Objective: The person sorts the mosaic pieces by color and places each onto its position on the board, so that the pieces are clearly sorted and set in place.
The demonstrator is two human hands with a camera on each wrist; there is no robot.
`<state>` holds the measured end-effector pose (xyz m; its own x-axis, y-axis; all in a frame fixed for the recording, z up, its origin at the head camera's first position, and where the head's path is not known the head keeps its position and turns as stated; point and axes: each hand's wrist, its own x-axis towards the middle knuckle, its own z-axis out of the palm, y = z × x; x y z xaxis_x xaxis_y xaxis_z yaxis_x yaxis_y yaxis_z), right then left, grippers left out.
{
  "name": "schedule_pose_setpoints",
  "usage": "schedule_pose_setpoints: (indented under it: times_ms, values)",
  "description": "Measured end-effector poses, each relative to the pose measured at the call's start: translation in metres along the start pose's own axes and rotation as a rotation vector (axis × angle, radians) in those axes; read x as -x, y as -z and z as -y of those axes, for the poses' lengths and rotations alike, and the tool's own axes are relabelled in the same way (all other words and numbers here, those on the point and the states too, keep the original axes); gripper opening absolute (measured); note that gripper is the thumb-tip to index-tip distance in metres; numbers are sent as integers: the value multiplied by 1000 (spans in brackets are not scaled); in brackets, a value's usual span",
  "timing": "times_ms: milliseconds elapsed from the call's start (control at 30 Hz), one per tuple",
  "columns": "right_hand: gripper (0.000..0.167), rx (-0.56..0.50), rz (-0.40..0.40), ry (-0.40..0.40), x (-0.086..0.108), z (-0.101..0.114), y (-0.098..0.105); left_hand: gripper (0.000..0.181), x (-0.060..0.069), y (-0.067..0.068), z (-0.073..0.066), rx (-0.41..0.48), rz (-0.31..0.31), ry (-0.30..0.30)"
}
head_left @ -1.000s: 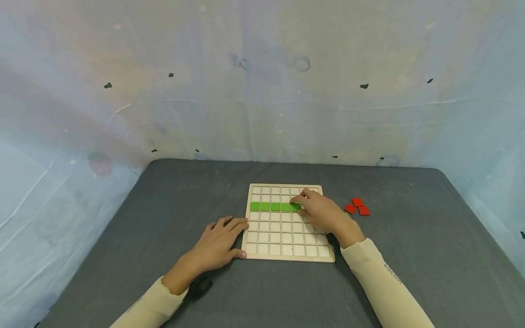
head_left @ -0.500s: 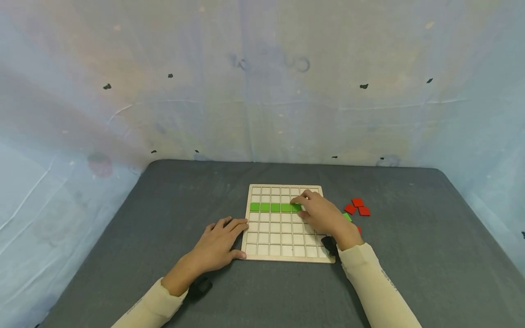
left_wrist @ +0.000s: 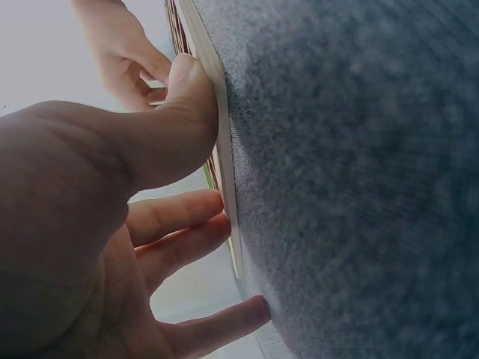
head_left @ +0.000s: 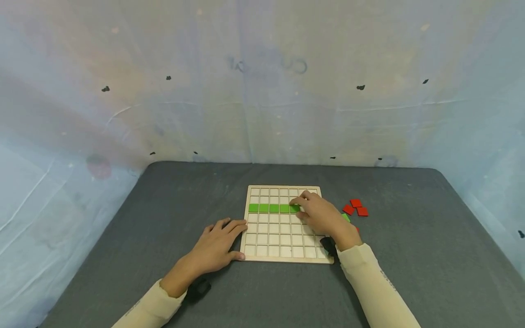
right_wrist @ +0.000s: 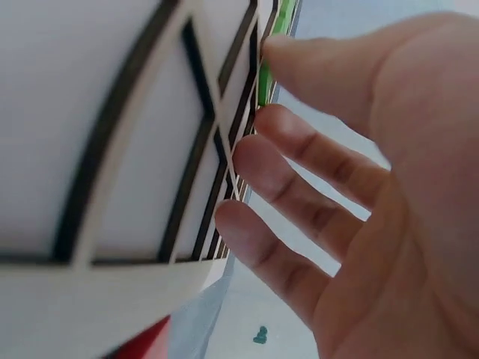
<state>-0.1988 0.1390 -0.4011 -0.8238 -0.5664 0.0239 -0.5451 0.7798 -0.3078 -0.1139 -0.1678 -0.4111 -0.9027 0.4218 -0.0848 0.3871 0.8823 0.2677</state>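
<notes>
A wooden grid board (head_left: 287,260) lies on the dark table, with a row of several green tiles (head_left: 274,208) in its third row from the far edge. At its left edge rests the left hand (head_left: 215,246), fingers spread; the left wrist view has the thumb (left_wrist: 187,112) and fingertips against the board's side (left_wrist: 227,149). The right hand (head_left: 321,216) reaches over the board, its thumb and fingertips touching around the rightmost green tile. In the right wrist view, green (right_wrist: 265,81) shows between the thumb and index finger of the hand (right_wrist: 389,179); its other fingers touch the grid.
Several red tiles (head_left: 356,203) and one green tile (head_left: 346,217) lie on the table (head_left: 410,237) to the board's right, partly beside the right forearm. A pale cloth backdrop (head_left: 262,114) stands behind the table. Dark wrist devices show beneath both wrists.
The right forearm has shifted slightly left, uncovering the loose green tile and part of another red one. The right fingertips stay at the end of the green row; the left hand stays put.
</notes>
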Motion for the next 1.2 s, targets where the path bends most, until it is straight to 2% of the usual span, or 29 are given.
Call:
schedule_pose_setpoints:
  times_ms: [167, 300, 533, 767, 933, 1200]
  values:
    - [35, -40, 9, -27, 4, -5, 9, 77, 0, 0, -1, -7, -8, -8]
    - [36, -54, -4, -57, 15, -12, 19, 77, -1, -1, 0, -11, -3, 4]
    - [35, 18, -8, -59, 42, -32, 32, 76, -3, -1, -2, -12, 1, 2]
    - [37, 71, -9, -90, 69, -53, 35, 76, -3, -1, -3, -5, 12, -8]
    - [38, 56, -18, -97, 74, -61, 43, 77, 0, 0, -2, -11, 4, -2]
    - [38, 57, 35, -137, 74, -64, 45, 77, 1, 1, -1, -5, 2, -1]
